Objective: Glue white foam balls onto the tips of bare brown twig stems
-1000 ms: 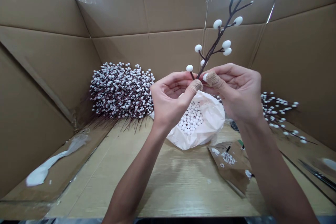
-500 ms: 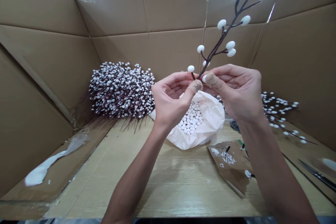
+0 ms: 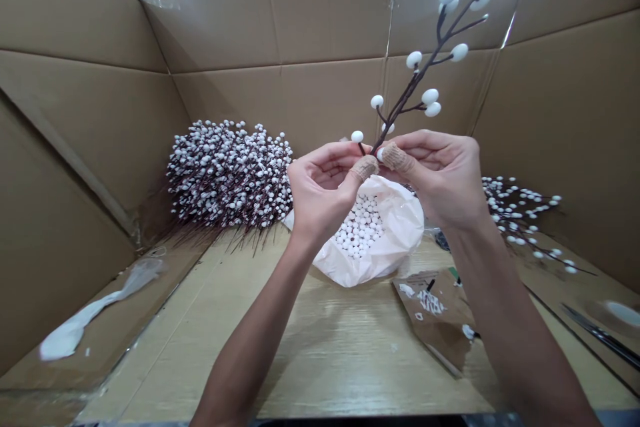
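Observation:
My left hand [image 3: 327, 190] is closed, pinching the lower stem of an artificial berry branch [image 3: 409, 88]. The brown branch slants up to the right and bears white oval berries on short twigs. My right hand [image 3: 440, 177] is closed too, pinching a white berry [image 3: 381, 154] against the stem beside the left fingertips. Both thumbs wear tan finger wraps. Whether the berry sits on a twig is hidden by the fingers. Below the hands, a white plastic bag [image 3: 400, 230] lies open with many loose white berries [image 3: 357, 230] in it.
A big pile of berry branches [image 3: 230, 173] lies at the back left, a smaller bunch [image 3: 525, 213] at the right. Scissors [image 3: 603, 333], a tape roll [image 3: 625, 313], a glue-smeared cardboard piece [image 3: 440, 320] and a white plastic strip [image 3: 100, 307] lie around. Cardboard walls [image 3: 330, 20] surround the table.
Both hands and the branch appear slightly further left and lower, as the whole view has shifted a little. The grip on stem and berry looks the same.

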`<state>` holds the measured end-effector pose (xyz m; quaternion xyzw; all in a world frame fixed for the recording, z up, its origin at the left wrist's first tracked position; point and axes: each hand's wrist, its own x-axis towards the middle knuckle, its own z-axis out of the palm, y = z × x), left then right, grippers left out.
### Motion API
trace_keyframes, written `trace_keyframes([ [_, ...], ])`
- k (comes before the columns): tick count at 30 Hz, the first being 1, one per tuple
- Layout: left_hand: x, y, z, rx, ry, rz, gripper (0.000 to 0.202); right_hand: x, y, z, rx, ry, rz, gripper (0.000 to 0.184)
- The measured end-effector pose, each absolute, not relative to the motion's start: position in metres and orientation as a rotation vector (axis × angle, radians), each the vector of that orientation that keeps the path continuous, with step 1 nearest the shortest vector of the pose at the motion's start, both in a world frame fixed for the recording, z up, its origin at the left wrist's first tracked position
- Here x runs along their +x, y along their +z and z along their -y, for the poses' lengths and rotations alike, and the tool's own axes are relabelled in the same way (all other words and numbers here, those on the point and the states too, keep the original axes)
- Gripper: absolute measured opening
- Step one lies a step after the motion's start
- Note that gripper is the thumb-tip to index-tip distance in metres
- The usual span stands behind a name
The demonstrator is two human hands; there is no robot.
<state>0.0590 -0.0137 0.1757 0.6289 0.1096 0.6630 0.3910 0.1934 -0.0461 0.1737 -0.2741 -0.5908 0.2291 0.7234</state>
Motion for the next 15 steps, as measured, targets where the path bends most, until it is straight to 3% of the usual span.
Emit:
trace_keyframes([
  [8,0.06,0.176,0.008,1.368,1.569,-0.262,0.017,0.195,0.177,0.045,-0.538,0.727,1.276,0.019],
  [15,0.058,0.178,0.005,1.094,1.43,-0.277,0.021,0.204,0.18,0.051,-0.676,0.891,1.417,0.032],
])
